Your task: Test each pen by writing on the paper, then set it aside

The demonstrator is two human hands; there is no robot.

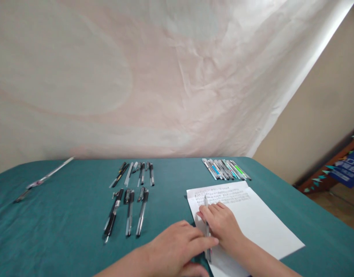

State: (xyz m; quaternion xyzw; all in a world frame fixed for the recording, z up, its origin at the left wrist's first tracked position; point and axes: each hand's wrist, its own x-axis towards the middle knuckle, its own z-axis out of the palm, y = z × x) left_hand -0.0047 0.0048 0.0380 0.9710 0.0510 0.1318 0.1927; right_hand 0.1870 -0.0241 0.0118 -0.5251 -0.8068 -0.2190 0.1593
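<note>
A clear-barrelled pen (207, 231) lies along the left side of a white sheet of paper (263, 223). My right hand (221, 223) is closed around the pen's upper part, resting over the sheet. My left hand (179, 246) is beside the pen's lower half, its index finger reaching across the barrel and its thumb spread apart below. Whether that finger touches the pen I cannot tell. Rows of small handwritten marks (223, 195) fill the top of the paper.
Several pens with separate caps (131, 211) lie in two rows left of the paper. A tight row of pens (226, 169) is at the back right. A long thin wrapped item (44, 180) lies far left on the green tablecloth (79, 215). Pale fabric (154, 77) hangs behind.
</note>
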